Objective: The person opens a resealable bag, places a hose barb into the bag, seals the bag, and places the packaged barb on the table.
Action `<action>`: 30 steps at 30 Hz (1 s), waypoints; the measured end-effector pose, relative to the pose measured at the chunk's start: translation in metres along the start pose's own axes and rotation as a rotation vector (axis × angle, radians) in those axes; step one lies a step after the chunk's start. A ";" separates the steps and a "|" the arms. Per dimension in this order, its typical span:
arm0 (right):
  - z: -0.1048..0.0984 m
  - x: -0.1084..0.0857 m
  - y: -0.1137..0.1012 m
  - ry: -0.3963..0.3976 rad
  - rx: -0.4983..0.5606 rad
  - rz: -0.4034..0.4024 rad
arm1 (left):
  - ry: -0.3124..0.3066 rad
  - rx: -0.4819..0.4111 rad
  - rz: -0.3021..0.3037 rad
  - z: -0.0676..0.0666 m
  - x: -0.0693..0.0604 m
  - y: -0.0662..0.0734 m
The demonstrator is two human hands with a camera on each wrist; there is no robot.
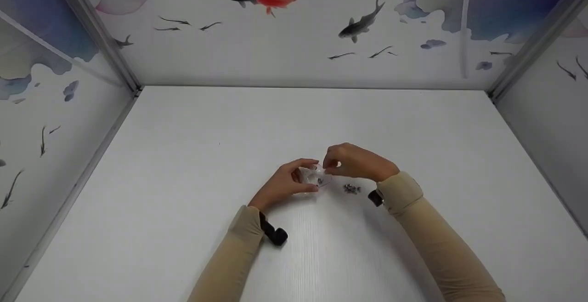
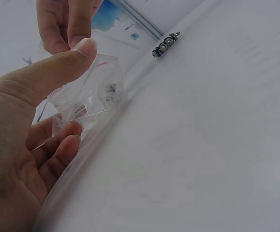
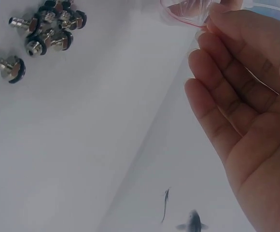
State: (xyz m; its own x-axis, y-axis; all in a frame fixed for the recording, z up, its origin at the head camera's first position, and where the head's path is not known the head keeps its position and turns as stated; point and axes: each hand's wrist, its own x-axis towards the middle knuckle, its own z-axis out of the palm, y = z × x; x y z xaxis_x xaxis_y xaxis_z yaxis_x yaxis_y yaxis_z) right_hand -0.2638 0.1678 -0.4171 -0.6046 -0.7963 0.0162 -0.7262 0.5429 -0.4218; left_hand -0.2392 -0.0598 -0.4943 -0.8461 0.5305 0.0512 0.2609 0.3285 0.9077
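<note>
Bag of clear plastic (image 1: 310,176), some silvery metal (image 2: 111,90) inside, is gripped by left hand (image 1: 284,181), pinched by right hand (image 1: 357,160), dark-ringed metal fittings (image 1: 352,189) remaining on white tabletop (image 1: 220,118).

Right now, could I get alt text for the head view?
A left hand holds a small clear plastic bag, metal bits inside, while a right hand touches its edge. Beside the bag, small silver metal fittings lie heaped on a white tabletop.

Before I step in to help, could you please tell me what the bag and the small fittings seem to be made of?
The bag: probably thin, glossy plastic, as it is see-through and creased. The small fittings: likely shiny metal, given their silvery glints; their dark rings look duller, perhaps rubber.
</note>
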 end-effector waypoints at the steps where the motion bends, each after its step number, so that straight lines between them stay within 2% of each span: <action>1: 0.000 0.000 0.000 -0.002 0.004 0.000 | 0.002 0.006 0.002 0.000 0.000 0.000; 2: 0.000 0.000 0.001 -0.005 0.013 0.004 | 0.006 0.008 0.003 0.000 0.000 0.000; 4: 0.000 0.000 0.001 -0.015 0.020 0.015 | 0.014 0.016 0.003 0.002 0.004 -0.010; 17: -0.005 -0.010 0.000 -0.063 0.000 0.088 | 0.021 0.032 0.017 0.002 0.005 -0.010; 30: -0.010 -0.030 0.006 -0.162 0.016 0.284 | 0.022 0.029 0.022 0.002 0.004 -0.011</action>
State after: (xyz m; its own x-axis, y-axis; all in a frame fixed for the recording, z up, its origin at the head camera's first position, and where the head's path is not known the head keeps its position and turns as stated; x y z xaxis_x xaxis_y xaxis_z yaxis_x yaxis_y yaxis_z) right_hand -0.2529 0.1973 -0.4108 -0.7219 -0.6461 -0.2479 -0.5298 0.7465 -0.4026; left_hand -0.2447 -0.0598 -0.5045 -0.8503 0.5202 0.0802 0.2924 0.3401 0.8938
